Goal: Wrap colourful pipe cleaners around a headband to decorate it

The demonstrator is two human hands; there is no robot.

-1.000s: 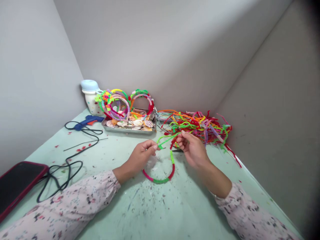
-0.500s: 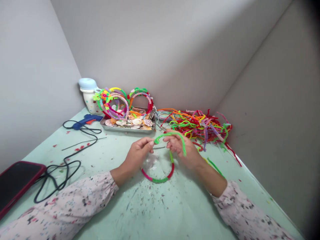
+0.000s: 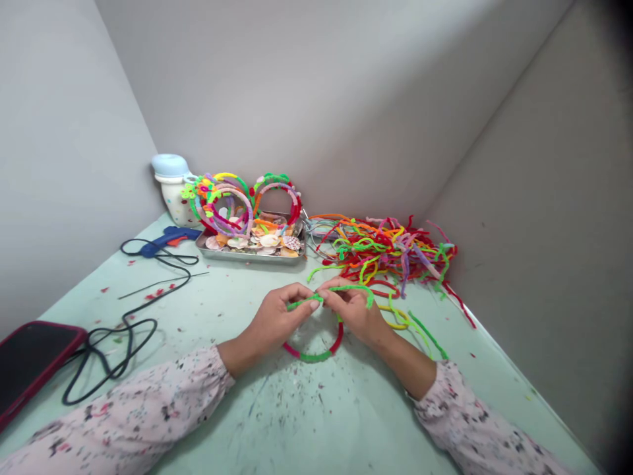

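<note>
My left hand (image 3: 279, 318) and my right hand (image 3: 353, 310) meet above a headband (image 3: 312, 357) whose lower arc is wrapped in pink, green and red pipe cleaner. Its upper part is hidden behind my fingers. Both hands pinch a bright green pipe cleaner (image 3: 304, 303) at the top of the band, and its free end curves over my right hand's fingers. Loose yellow and green pipe cleaners (image 3: 398, 318) lie on the table just right of my right hand.
A heap of multicoloured pipe cleaners (image 3: 390, 254) lies at the back right, beside a metal tray of seashells (image 3: 250, 257). Decorated headbands (image 3: 232, 204) stand on the tray. Further left are a white jar (image 3: 173, 198), a blue glue gun (image 3: 168, 241), its black cord (image 3: 126, 336) and a red-cased phone (image 3: 32, 363).
My hands have moved closer together and now both pinch the green pipe cleaner at the band. Yellow and green pipe cleaners now lie nearer my right hand.
</note>
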